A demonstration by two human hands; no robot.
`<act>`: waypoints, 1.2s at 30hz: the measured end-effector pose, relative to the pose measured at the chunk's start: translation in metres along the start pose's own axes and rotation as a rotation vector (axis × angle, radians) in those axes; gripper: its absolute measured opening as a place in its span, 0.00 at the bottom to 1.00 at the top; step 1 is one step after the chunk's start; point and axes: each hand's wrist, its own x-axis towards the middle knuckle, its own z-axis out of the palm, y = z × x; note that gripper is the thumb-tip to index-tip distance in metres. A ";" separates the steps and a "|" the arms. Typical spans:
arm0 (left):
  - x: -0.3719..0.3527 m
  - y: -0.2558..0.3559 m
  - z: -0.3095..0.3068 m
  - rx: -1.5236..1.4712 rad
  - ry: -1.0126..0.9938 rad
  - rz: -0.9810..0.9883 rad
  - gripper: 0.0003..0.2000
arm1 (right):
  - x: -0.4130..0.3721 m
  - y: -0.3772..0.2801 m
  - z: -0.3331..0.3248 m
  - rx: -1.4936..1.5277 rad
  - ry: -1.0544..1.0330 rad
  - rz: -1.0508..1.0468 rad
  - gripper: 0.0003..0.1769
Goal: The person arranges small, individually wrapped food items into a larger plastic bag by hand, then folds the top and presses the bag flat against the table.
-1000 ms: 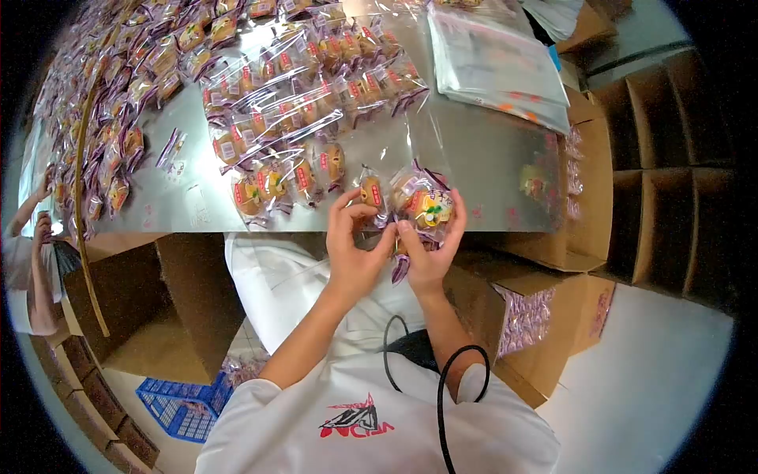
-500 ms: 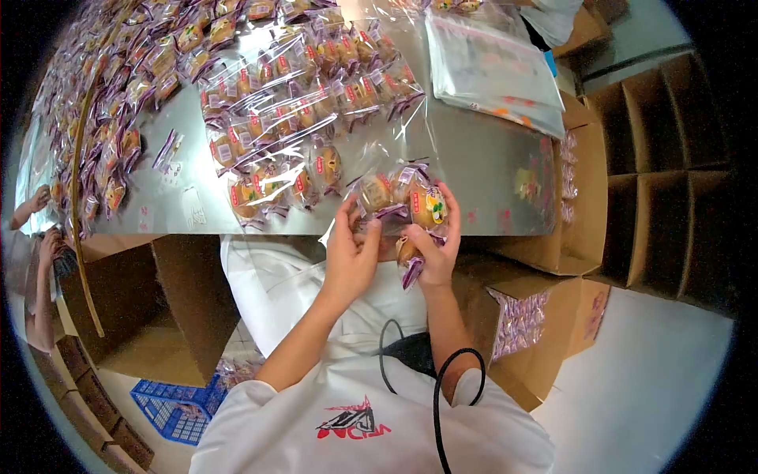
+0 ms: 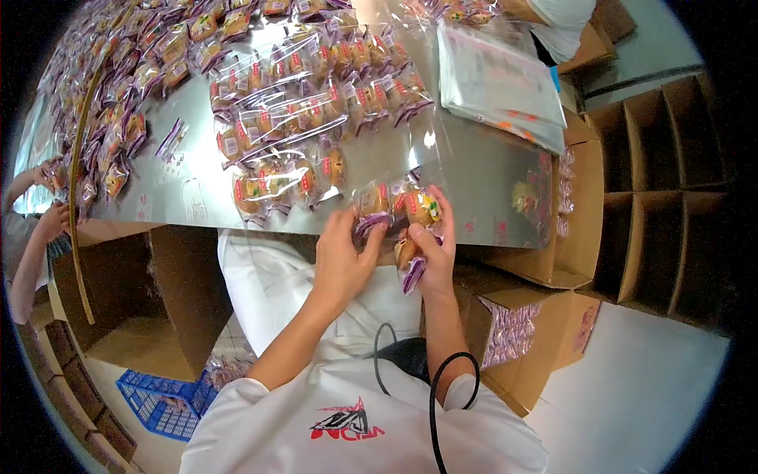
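Observation:
My left hand (image 3: pixel 345 257) is closed round a wrapped pastry (image 3: pixel 373 207) at the front edge of the metal table (image 3: pixel 489 170). Beside it, my right hand (image 3: pixel 432 241) grips wrapped pastries; one with a yellow and green label (image 3: pixel 422 207) lies under the fingers, and another (image 3: pixel 407 253) hangs below the thumb. Clear plastic film surrounds the held pastries and reaches up the table. Behind and left of my hands, several wrapped pastries lie in rows, partly in clear bags (image 3: pixel 296 114).
A heap of wrapped pastries (image 3: pixel 126 87) covers the table's left. Clear bags (image 3: pixel 497 83) lie at the back right. Open cartons (image 3: pixel 142 300) and a blue crate (image 3: pixel 162 407) stand below; divided boxes (image 3: pixel 663 158) stand right. Other people's hands (image 3: pixel 51 221) show far left.
The pastries between my hands have moved slightly up, farther over the table edge. At the far left, a co-worker's hand has shifted and now holds a wrapped pastry. The whole view has tilted slightly.

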 end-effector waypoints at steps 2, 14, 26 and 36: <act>-0.001 -0.004 0.003 0.000 0.058 0.021 0.18 | 0.003 -0.002 0.000 0.120 -0.024 0.046 0.44; 0.011 -0.020 0.001 0.332 -0.002 0.060 0.14 | 0.032 0.004 0.022 0.195 -0.011 -0.068 0.39; 0.014 -0.025 -0.002 0.442 0.104 0.698 0.18 | 0.021 0.003 0.014 -0.106 0.037 -0.208 0.49; 0.051 -0.023 -0.008 0.729 0.004 0.842 0.18 | 0.004 -0.007 -0.006 -0.114 -0.061 -0.095 0.43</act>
